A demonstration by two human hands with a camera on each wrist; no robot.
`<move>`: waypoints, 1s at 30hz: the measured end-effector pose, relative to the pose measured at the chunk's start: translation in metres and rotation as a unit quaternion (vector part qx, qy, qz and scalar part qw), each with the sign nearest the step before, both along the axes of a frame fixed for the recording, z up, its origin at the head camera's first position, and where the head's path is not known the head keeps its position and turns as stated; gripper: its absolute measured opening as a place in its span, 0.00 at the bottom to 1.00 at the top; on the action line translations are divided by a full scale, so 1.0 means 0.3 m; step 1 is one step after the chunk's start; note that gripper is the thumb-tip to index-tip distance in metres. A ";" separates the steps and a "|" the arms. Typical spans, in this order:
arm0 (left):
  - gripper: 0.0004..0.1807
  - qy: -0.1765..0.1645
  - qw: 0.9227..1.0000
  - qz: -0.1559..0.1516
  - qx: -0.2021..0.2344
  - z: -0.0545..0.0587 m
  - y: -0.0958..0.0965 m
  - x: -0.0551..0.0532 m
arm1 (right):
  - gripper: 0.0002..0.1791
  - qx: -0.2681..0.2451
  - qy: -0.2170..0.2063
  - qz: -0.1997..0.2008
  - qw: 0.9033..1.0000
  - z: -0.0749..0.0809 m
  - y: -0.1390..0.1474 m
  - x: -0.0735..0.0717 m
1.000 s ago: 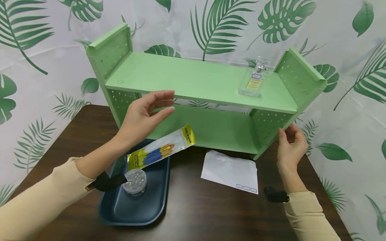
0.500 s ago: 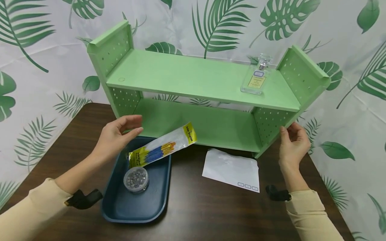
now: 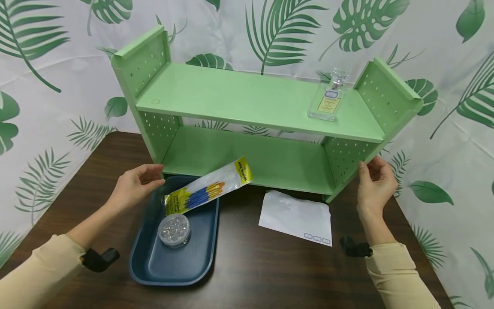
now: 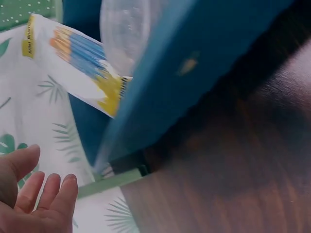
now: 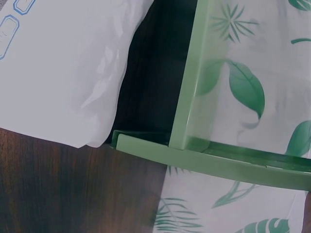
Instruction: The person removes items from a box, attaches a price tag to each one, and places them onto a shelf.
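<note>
A green two-tier shelf (image 3: pixel 231 92) with perforated side panels stands at the back of the table. My right hand (image 3: pixel 376 182) holds the front edge of its right side panel, thumb in front; in the right wrist view the hand is out of sight. By the foot of the left side panel is my left hand (image 3: pixel 135 182), fingers bent and thumb apart, nothing between them. Its fingertips are right at the panel's front edge, over the blue tray's (image 3: pixel 177 277) far left corner. A pack of artist brushes (image 3: pixel 208 186) leans across the tray, beside a round clear container (image 3: pixel 174 230).
A glass perfume bottle (image 3: pixel 326 101) stands on the upper board, toward its right end. On the dark wooden table (image 3: pixel 251 266), a white envelope (image 3: pixel 297 219) lies in front of the shelf. The leaf-patterned backdrop (image 3: pixel 278 25) rises close behind.
My left hand has come down and leftward from in front of the upper board to the foot of the left side panel. My right hand has stayed on the right panel.
</note>
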State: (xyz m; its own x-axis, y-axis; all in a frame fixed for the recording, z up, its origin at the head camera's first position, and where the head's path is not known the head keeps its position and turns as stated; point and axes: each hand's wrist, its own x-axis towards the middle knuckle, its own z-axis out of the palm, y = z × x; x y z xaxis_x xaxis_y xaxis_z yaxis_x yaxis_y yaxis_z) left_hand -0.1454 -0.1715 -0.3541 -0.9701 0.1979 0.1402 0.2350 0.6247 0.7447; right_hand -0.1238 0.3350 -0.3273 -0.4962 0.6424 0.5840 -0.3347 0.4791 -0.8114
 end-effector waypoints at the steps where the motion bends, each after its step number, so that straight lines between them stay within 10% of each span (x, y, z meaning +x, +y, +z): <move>1: 0.24 -0.005 1.000 0.000 -0.003 -0.006 -0.004 -0.001 | 0.09 0.000 0.001 0.001 1.000 0.000 0.000 0.000; 30: 0.24 -0.047 0.998 -0.014 -0.041 -0.087 -0.036 -0.014 | 0.09 -0.002 0.002 0.004 1.000 -0.002 0.002 -0.001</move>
State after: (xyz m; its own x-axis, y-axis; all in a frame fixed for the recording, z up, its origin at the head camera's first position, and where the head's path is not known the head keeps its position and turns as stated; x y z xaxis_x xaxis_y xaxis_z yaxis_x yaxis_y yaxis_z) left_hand -0.1496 -0.1824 -0.3802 -0.9724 0.2315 0.0308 0.1840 0.6782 0.7115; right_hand -0.1240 0.3355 -0.3278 -0.4991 0.6403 0.5839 -0.3430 0.4729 -0.8116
